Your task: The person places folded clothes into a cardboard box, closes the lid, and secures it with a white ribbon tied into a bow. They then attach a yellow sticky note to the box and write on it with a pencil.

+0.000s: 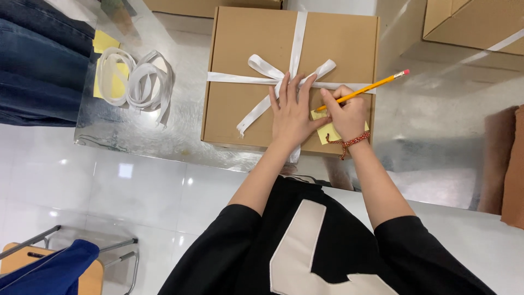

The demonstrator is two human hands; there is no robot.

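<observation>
A flat brown cardboard box lies on the shiny metal table, tied with a white ribbon knotted in a bow at its middle. My left hand rests flat on the box lid with fingers spread, just below the bow. My right hand grips a yellow pencil with a pink eraser end, its tip touching a small yellow sticky note on the box's near right part. A red string bracelet is on my right wrist.
Loops of white ribbon and yellow sticky notes lie on the table at the left, beside folded jeans. More cardboard boxes stand at the back. A chair with blue cloth is at the lower left.
</observation>
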